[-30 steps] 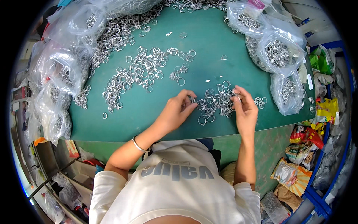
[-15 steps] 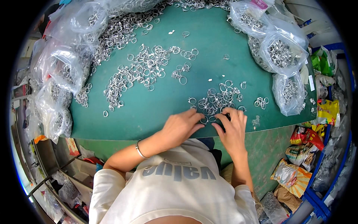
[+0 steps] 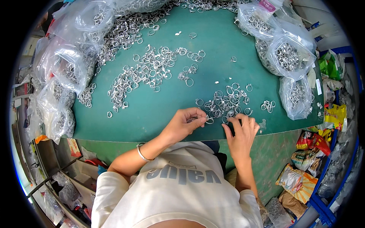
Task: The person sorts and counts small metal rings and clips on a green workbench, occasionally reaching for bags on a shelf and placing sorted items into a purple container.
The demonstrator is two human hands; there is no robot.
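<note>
head view: at left, clear bags of rings line the surface, and a broad spread of loose rings lies near them. the left hand has its grip pinched nearly closed, seemingly on a ring at the near edge of a small pile. the right hand has its thumb slightly apart from the fingers at that same edge; i cannot tell whether its grip has hold of anything. farther right lie a little cluster of rings and more bags. the handling looks partway: some rings are bagged, many lie loose. against half a second ago, the left thumb and fingers are closer together and the broad spread looks unchanged.
</note>
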